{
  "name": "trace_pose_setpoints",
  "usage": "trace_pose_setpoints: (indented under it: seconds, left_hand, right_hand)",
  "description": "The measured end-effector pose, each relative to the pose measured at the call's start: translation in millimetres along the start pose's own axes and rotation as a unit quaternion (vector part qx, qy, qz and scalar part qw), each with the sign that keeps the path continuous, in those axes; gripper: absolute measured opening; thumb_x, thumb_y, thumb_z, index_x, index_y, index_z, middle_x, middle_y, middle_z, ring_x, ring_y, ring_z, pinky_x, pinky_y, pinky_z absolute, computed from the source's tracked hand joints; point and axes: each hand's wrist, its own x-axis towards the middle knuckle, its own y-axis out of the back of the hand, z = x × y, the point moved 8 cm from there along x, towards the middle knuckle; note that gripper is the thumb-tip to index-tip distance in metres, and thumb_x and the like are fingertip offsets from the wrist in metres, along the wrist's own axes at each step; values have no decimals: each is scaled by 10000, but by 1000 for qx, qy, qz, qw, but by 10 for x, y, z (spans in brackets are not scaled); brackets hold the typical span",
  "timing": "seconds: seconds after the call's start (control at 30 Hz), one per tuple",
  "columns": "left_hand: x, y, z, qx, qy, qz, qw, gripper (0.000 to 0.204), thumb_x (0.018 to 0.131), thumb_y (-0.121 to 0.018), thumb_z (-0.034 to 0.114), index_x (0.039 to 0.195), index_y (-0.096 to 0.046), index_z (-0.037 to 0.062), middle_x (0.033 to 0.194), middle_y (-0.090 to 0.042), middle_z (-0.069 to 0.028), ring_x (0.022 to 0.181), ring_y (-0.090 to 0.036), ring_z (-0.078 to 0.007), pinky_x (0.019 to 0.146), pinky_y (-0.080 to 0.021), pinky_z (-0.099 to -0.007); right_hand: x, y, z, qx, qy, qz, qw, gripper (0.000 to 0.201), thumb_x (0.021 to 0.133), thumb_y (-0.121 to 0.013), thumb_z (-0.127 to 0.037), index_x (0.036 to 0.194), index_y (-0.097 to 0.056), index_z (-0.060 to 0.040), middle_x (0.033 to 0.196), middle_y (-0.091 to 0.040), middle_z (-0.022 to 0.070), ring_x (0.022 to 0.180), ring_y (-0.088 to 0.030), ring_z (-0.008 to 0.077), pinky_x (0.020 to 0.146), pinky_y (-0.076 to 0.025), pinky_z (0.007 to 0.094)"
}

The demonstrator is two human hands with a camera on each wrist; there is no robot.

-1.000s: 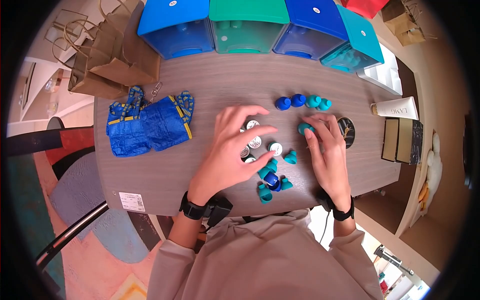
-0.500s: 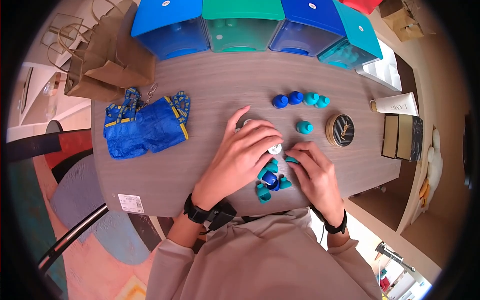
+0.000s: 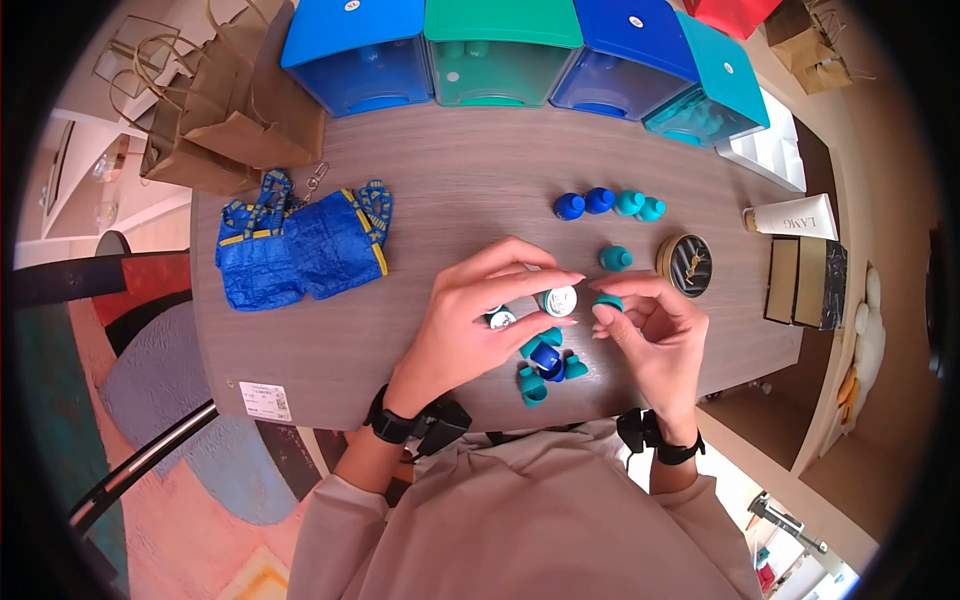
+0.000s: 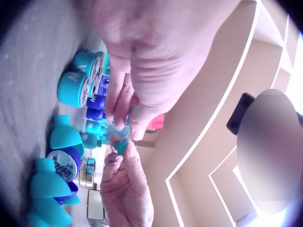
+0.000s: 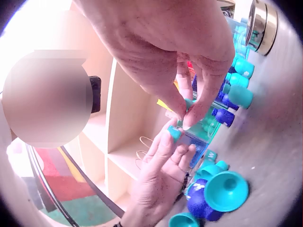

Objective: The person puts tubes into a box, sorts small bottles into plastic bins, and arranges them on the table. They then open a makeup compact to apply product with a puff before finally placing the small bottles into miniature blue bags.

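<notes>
My left hand (image 3: 470,320) pinches a small teal cup-shaped bottle base (image 3: 560,300) between thumb and fingers, its white printed disc facing up. Just to the right, my right hand (image 3: 668,330) holds a teal bottle top (image 3: 607,302) by its fingertips. The two pieces are close together but apart. Under my left hand other teal bases with white discs (image 3: 501,319) sit on the table, partly hidden. Nearer my body lie several loose teal bottle tops (image 3: 532,386) and blue pieces (image 3: 545,358). A whole teal bottle (image 3: 616,258) stands beyond my right hand.
Two blue bottles (image 3: 569,207) and two teal ones (image 3: 630,204) stand in a row farther back. A round black-and-gold tin (image 3: 686,266) is at right. Coloured bins (image 3: 500,25) line the back edge. Blue bags (image 3: 310,250) lie at left, near paper bags (image 3: 250,130).
My right hand left the standing teal bottle, picked a teal top off the table and raised it. My left hand, spread over the bases before, now pinches one and has brought it toward the top.
</notes>
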Motion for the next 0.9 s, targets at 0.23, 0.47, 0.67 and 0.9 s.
trace_pose_setpoints:
  seconds: [0.23, 0.47, 0.67, 0.9]
  left_hand:
    - [-29, 2, -63, -11, 38, 14, 999, 506, 767, -953, 3, 1256, -851, 86, 1106, -699, -73, 925, -740, -169, 786, -603, -311]
    - [-29, -23, -2, -7, 27, 4, 1000, 521, 779, -946, -11, 1283, -829, 55, 1116, -713, -79, 965, -744, -175, 813, -634, -312]
    - [-68, -16, -67, -53, 36, 23, 998, 473, 787, -941, -58, 1230, -779, -14, 1125, -772, -134, 1037, -777, -204, 906, -698, -355]
    - [-74, 34, -76, -38, 20, 62, 997, 413, 774, -966, -25, 1151, -801, 3, 1086, -789, -130, 993, -786, -207, 850, -668, -334]
  right_hand:
    - [106, -176, -130, 78, 27, -5, 997, 251, 971, -783, 95, 1218, -741, 91, 1183, -768, 129, 997, -777, 160, 890, -660, 301]
    - [132, -200, -155, 7, 9, 10, 1000, 234, 978, -766, 96, 1210, -746, 80, 1204, -749, 138, 949, -788, 162, 841, -667, 289]
    - [145, -265, -253, 15, 43, 6, 999, 298, 980, -750, 107, 1274, -748, 64, 1283, -712, 142, 1043, -783, 176, 909, -663, 300]
    - [97, -281, -317, 20, 76, -17, 997, 314, 968, -746, 127, 1275, -752, 60, 1308, -702, 135, 1095, -783, 203, 964, -659, 325]
